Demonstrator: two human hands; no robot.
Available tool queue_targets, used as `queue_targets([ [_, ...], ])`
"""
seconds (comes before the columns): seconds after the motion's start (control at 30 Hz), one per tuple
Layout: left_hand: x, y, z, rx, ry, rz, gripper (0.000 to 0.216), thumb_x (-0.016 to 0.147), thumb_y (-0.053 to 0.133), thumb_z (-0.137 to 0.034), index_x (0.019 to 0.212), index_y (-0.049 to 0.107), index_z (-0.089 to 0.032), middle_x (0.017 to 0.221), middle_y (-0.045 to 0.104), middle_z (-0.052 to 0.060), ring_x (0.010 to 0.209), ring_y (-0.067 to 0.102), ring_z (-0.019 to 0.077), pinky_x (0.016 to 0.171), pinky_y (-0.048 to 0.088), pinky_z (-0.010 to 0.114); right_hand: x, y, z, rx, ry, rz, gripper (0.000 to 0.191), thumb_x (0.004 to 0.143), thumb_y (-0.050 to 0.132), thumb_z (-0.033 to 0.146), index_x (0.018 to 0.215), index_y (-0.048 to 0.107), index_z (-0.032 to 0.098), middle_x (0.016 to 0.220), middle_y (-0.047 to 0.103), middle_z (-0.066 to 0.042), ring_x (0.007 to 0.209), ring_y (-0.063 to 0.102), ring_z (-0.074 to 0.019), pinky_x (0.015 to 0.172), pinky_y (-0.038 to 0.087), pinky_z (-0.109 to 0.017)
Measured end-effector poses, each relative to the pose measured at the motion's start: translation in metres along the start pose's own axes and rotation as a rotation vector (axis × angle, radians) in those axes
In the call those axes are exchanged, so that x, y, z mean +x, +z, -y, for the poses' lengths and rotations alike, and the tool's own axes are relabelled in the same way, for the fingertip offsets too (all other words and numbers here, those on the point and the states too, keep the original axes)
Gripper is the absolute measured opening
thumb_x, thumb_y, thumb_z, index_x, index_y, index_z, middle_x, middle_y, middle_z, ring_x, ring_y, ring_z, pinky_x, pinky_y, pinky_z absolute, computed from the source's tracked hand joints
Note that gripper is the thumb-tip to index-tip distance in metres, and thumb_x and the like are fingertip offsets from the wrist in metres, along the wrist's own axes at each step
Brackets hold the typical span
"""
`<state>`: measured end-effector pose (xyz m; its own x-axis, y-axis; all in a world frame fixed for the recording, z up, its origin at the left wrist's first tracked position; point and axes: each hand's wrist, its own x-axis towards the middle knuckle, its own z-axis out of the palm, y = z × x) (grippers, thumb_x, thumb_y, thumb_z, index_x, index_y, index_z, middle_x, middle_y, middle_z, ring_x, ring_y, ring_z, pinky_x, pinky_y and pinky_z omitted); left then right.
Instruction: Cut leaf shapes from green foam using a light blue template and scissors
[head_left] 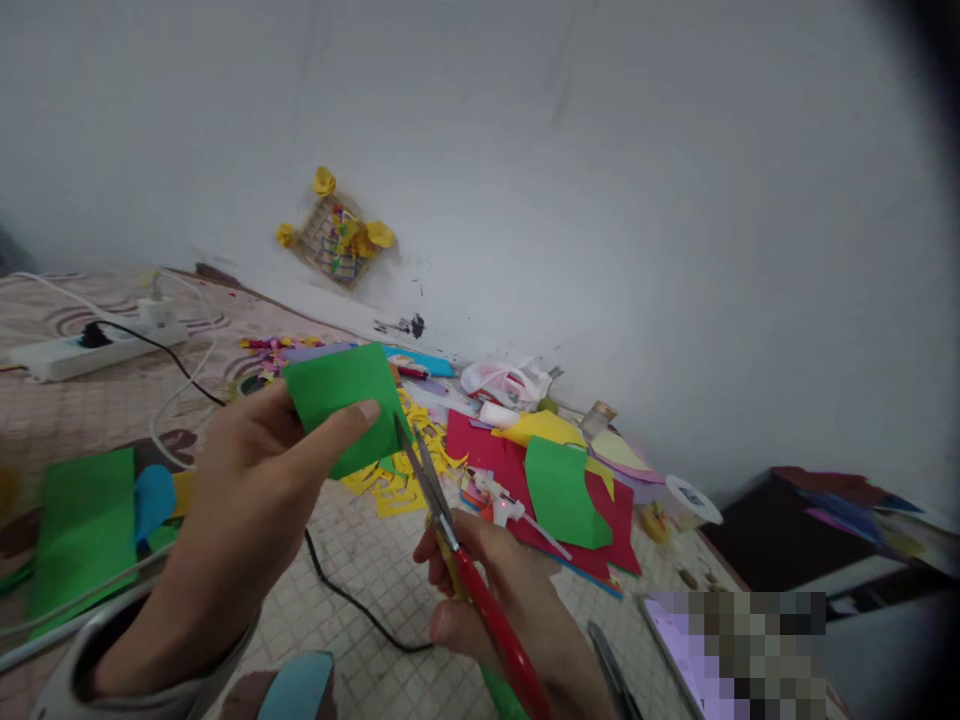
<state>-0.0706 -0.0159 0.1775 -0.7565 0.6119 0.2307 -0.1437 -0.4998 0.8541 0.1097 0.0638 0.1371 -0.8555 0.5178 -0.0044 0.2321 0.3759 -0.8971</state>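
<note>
My right hand (502, 590) is closest to the lens, low centre, fist closed round the red handles of the scissors (450, 530). Blades point up and away, tips meeting the lower right edge of the green paper (346, 402); they're nearly together, can't tell if fully closed. My left hand (247, 500) pinches that green paper, thumb on the front face, fingers behind, holding it up off the floor, tilted. Grey sleeve cuff at the left wrist.

A black cable (352, 600) runs across the tiled floor mat (360, 540) under both hands. Just behind the blades: yellow paper scraps (397, 480). Right of those, a red sheet (517, 480) with another green piece (562, 495) lying on it, and a small glue gun (499, 500) with a red light on its edge. A yellow sheet (544, 428) sits beyond the red one.

Far left: a flat green sheet (82, 530) with a blue piece (154, 498) beside it. A white power strip (82, 350) lies further back, white cord looping off it. A plastic bag (506, 382) is near the wall (600, 200); a woven craft with yellow flowers (337, 235) leans on the wall. A white tape roll (694, 498) is right of the paper pile.
</note>
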Motion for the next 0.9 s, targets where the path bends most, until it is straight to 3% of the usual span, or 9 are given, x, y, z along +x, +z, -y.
queue_targets([
  [0.17,-0.002,0.0,0.004,0.019,-0.016,0.095,0.016,0.067,0.084,-0.027,0.082,0.08,-0.024,0.075,0.079,-0.002,0.065,0.07,0.0145,0.061,0.059,0.02,-0.001,0.001,-0.002,0.012,0.035,-0.011,0.058,0.07,0.076,0.068,0.098,0.065,0.018,0.081,0.061,-0.003,0.069,0.056,-0.0188,0.057,0.041,-0.028],
  [0.37,-0.006,-0.002,0.012,0.104,-0.074,0.244,0.007,0.072,0.079,-0.03,0.075,0.077,-0.024,0.068,0.071,-0.005,0.06,0.062,0.0119,0.056,0.052,0.019,-0.004,0.002,-0.003,-0.013,-0.072,-0.064,0.075,0.071,0.06,0.088,0.102,0.067,0.02,0.084,0.064,-0.007,0.073,0.06,-0.0224,0.06,0.048,-0.032],
  [0.5,-0.01,-0.001,0.015,0.193,-0.043,0.326,0.011,0.075,0.073,-0.031,0.068,0.072,-0.023,0.063,0.062,-0.005,0.057,0.056,0.012,0.051,0.045,0.02,-0.006,0.001,-0.006,-0.043,-0.138,-0.074,0.075,0.072,0.058,0.089,0.103,0.068,0.021,0.087,0.067,-0.008,0.074,0.062,-0.0229,0.063,0.051,-0.034],
  [0.9,-0.017,0.003,0.016,0.211,-0.017,0.363,0.01,0.076,0.071,-0.029,0.067,0.071,-0.024,0.063,0.065,-0.004,0.062,0.06,0.0156,0.058,0.049,0.024,-0.011,0.006,0.0,0.002,-0.15,-0.165,0.07,0.073,0.062,0.085,0.102,0.068,0.021,0.083,0.064,-0.006,0.076,0.061,-0.024,0.066,0.048,-0.034],
])
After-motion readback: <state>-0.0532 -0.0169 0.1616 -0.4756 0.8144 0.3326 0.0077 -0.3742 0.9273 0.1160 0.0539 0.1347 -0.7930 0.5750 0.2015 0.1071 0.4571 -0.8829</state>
